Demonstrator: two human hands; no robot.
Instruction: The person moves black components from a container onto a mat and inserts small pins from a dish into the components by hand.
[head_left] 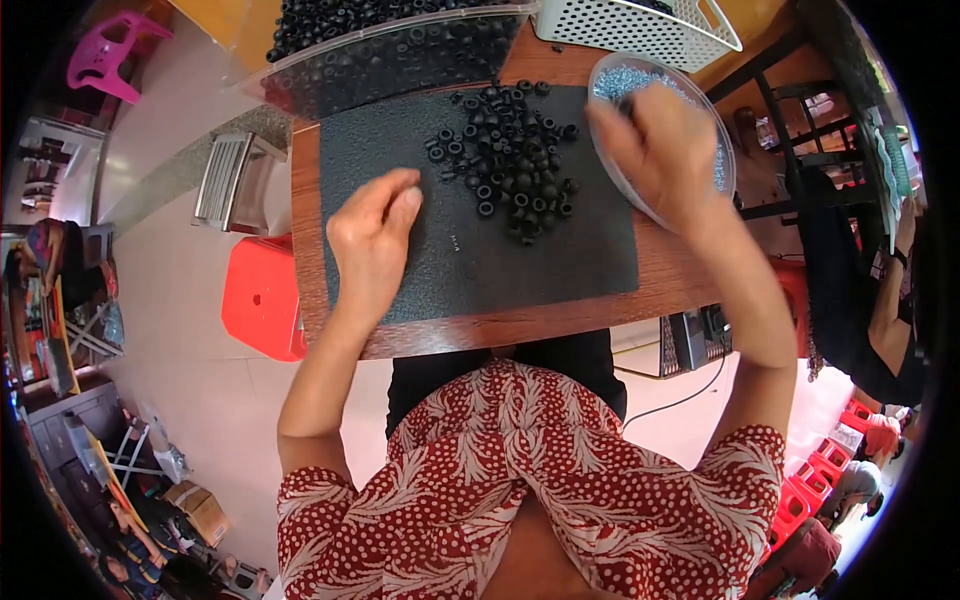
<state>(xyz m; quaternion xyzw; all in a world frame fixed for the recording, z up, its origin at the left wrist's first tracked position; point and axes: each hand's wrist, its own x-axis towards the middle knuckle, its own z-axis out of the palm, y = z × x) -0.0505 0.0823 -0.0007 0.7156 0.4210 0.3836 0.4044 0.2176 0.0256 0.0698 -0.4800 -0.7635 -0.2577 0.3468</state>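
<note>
A pile of small black rubber rings (510, 160) lies on a black textured mat (420, 150) that covers a wooden table (520, 322). My left hand (372, 240) rests on the mat to the left of the pile, fingers curled together, and I cannot see anything in it. My right hand (665, 145) reaches into a clear round bowl (613, 72) of tiny silvery-blue metal parts at the table's right edge. Its fingertips are pinched among the parts, and what they grip is hidden.
A clear bin (400, 55) full of black rings stands at the back of the table, a white perforated basket (640, 28) beside it. A red stool (262, 298) and a metal stool (230, 180) stand on the floor at left. Another person (880, 310) sits at right.
</note>
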